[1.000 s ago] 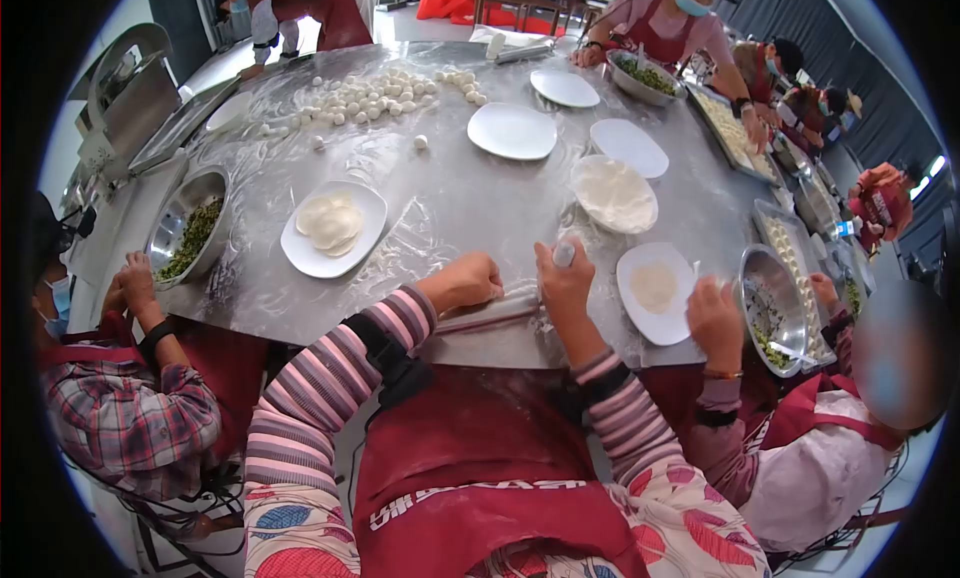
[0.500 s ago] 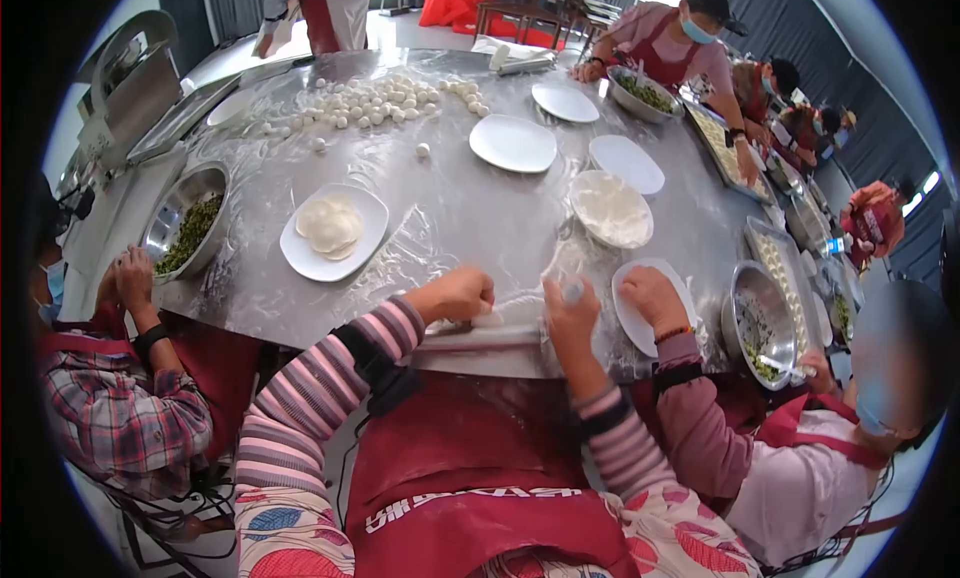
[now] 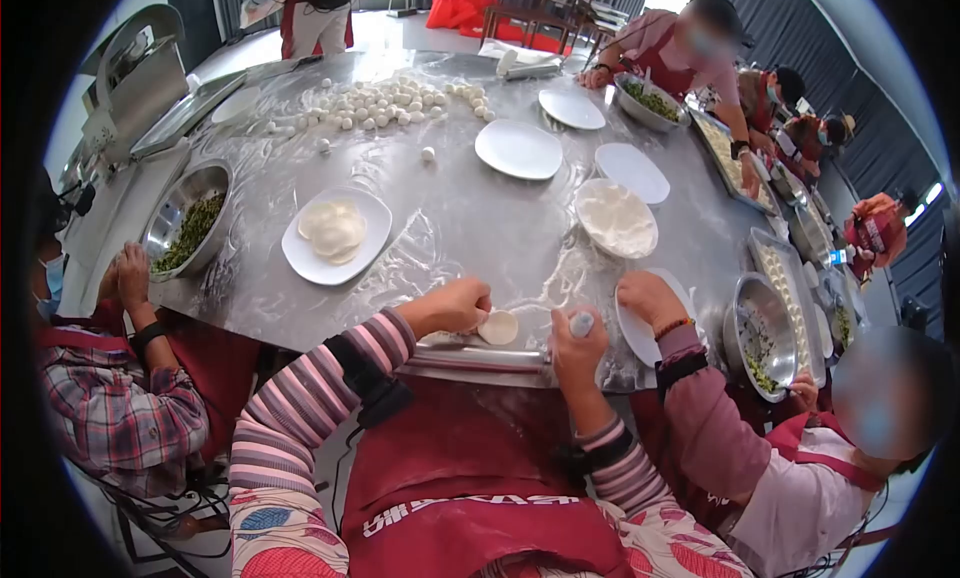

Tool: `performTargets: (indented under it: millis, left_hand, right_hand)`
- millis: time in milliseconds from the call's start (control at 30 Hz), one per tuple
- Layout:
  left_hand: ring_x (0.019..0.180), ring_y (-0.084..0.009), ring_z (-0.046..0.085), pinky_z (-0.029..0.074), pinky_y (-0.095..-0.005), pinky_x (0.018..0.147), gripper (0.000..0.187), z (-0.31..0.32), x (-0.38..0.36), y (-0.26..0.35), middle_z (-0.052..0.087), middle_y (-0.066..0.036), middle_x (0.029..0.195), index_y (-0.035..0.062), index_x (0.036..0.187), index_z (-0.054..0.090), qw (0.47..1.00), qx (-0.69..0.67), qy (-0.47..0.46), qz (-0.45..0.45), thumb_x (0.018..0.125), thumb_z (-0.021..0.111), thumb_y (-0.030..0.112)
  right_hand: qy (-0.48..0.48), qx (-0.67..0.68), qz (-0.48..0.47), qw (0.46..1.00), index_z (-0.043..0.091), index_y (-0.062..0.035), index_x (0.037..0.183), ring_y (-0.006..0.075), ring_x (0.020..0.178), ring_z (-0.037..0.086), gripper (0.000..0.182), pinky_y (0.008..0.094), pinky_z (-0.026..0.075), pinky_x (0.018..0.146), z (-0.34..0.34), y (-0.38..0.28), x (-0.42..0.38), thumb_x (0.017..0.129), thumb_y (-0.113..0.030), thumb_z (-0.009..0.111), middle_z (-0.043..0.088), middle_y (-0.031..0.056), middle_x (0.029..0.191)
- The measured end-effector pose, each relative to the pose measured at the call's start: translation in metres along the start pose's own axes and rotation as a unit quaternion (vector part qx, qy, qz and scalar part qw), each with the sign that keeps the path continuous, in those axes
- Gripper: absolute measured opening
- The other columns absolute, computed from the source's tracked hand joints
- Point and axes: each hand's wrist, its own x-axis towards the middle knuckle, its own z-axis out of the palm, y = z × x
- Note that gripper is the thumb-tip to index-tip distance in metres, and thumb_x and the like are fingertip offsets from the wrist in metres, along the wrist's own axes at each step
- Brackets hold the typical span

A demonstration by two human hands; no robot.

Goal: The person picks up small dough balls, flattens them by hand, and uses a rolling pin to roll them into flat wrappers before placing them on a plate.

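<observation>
A small round dough wrapper [image 3: 498,328] lies near the front edge of the floured metal table [image 3: 455,223]. My left hand [image 3: 455,306] is closed at the wrapper's left edge, with its fingertips pinching it. To the right of the wrapper and apart from it, my right hand [image 3: 579,348] is wrapped round a rolling pin [image 3: 581,324]. Just the pin's pale end shows above the fist; the remainder is hidden. Beyond my left hand, a white plate [image 3: 300,263] carries a stack of flat wrappers [image 3: 332,231].
A flour bowl [image 3: 616,218] stands ahead of my right hand. Dough balls [image 3: 390,103] lie farther back, near white plates [image 3: 518,150]. Co-workers sit close on both sides, beside filling bowls [image 3: 205,168]; one co-worker's hand [image 3: 650,300] is just right of mine.
My right hand has tipped the rolling pin up and away from the dough. The wrapper now shows flat beside my left hand, which stays near the same spot.
</observation>
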Motion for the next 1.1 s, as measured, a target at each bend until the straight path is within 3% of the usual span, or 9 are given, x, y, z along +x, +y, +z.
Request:
performTargets:
  millis: [33, 100, 200, 333, 467, 633, 833, 867, 1100]
  left_hand:
    - [0.068, -0.0229, 0.061, 0.046, -0.0331, 0.062, 0.014, 0.005, -0.002, -0.001, 0.062, -0.014, 0.073, -0.0014, 0.084, 0.060, 0.999, -0.032, -0.019, -0.028, 0.074, 0.062, 0.009]
    - [0.070, -0.0267, 0.061, 0.046, -0.0352, 0.064, 0.016, 0.008, 0.003, 0.003, 0.062, -0.017, 0.074, -0.0016, 0.085, 0.060, 0.999, 0.012, -0.038, 0.001, 0.077, 0.059, 0.013]
    - [0.077, -0.0349, 0.059, 0.045, -0.0395, 0.069, 0.020, 0.009, 0.017, 0.004, 0.062, -0.020, 0.080, 0.0007, 0.087, 0.060, 0.997, 0.062, 0.030, 0.045, 0.080, 0.056, 0.019]
    - [0.074, -0.0317, 0.060, 0.046, -0.0375, 0.067, 0.018, 0.008, 0.001, 0.007, 0.062, -0.018, 0.078, 0.0012, 0.085, 0.061, 0.995, 0.092, 0.004, 0.030, 0.077, 0.059, 0.017]
    - [0.071, -0.0293, 0.060, 0.046, -0.0366, 0.065, 0.017, 0.008, -0.003, 0.007, 0.062, -0.017, 0.075, 0.0011, 0.083, 0.061, 0.999, 0.034, -0.006, 0.019, 0.077, 0.060, 0.017]
    - [0.069, -0.0279, 0.060, 0.045, -0.0366, 0.063, 0.018, 0.008, 0.014, 0.007, 0.061, -0.017, 0.073, 0.0007, 0.083, 0.060, 0.996, 0.070, 0.055, 0.014, 0.077, 0.061, 0.017]
    - [0.065, -0.0267, 0.059, 0.044, -0.0381, 0.060, 0.018, 0.007, -0.004, 0.001, 0.060, -0.017, 0.071, -0.0006, 0.086, 0.058, 0.999, 0.046, 0.007, -0.008, 0.076, 0.060, 0.014]
    - [0.076, -0.0366, 0.059, 0.045, -0.0413, 0.066, 0.016, 0.007, -0.006, 0.000, 0.060, -0.023, 0.078, 0.0000, 0.081, 0.060, 1.000, -0.001, -0.002, -0.010, 0.073, 0.060, 0.014]
    - [0.082, -0.0386, 0.059, 0.045, -0.0404, 0.072, 0.023, 0.011, 0.017, 0.010, 0.060, -0.025, 0.086, -0.0008, 0.087, 0.061, 0.998, 0.055, 0.020, -0.024, 0.076, 0.056, 0.018]
  right_hand:
    - [0.006, -0.037, -0.046, 0.998, 0.050, -0.0011, 0.074, 0.0274, 0.045, 0.050, 0.019, 0.0371, 0.039, 0.045, -0.003, -0.001, -0.007, 0.072, -0.008, 0.068, 0.050, 0.0120, 0.052]
    - [0.008, 0.083, 0.107, 0.991, 0.049, -0.0020, 0.073, 0.0299, 0.047, 0.051, 0.020, 0.0383, 0.039, 0.046, 0.021, 0.001, 0.016, 0.073, -0.009, 0.068, 0.048, 0.0145, 0.052]
    - [-0.007, 0.067, 0.070, 0.995, 0.049, -0.0018, 0.073, 0.0305, 0.048, 0.053, 0.020, 0.0379, 0.040, 0.047, 0.041, 0.020, 0.034, 0.073, -0.008, 0.068, 0.051, 0.0156, 0.055]
    - [0.001, 0.045, 0.060, 0.997, 0.049, -0.0015, 0.073, 0.0265, 0.046, 0.051, 0.020, 0.0333, 0.042, 0.048, 0.008, 0.009, 0.002, 0.071, -0.005, 0.069, 0.053, 0.0122, 0.055]
    - [-0.003, 0.111, 0.166, 0.980, 0.050, -0.0019, 0.071, 0.0300, 0.049, 0.055, 0.020, 0.0340, 0.043, 0.047, 0.007, 0.011, -0.009, 0.071, -0.006, 0.070, 0.053, 0.0148, 0.056]
    - [-0.016, 0.054, 0.091, 0.994, 0.050, -0.0024, 0.070, 0.0300, 0.049, 0.055, 0.020, 0.0358, 0.042, 0.047, 0.042, 0.018, 0.035, 0.072, -0.008, 0.068, 0.051, 0.0165, 0.055]
    - [-0.027, 0.090, 0.134, 0.987, 0.052, -0.0014, 0.074, 0.0334, 0.051, 0.054, 0.018, 0.0371, 0.042, 0.048, -0.003, 0.005, -0.007, 0.072, -0.009, 0.069, 0.052, 0.0174, 0.056]
    - [-0.025, 0.105, 0.151, 0.983, 0.052, -0.0013, 0.074, 0.0339, 0.051, 0.054, 0.018, 0.0372, 0.042, 0.048, -0.005, 0.006, -0.012, 0.072, -0.009, 0.069, 0.052, 0.0177, 0.056]
    - [-0.005, 0.037, 0.057, 0.998, 0.048, -0.0016, 0.070, 0.0338, 0.049, 0.053, 0.021, 0.0368, 0.041, 0.046, 0.034, 0.014, 0.032, 0.072, -0.008, 0.069, 0.051, 0.0182, 0.056]
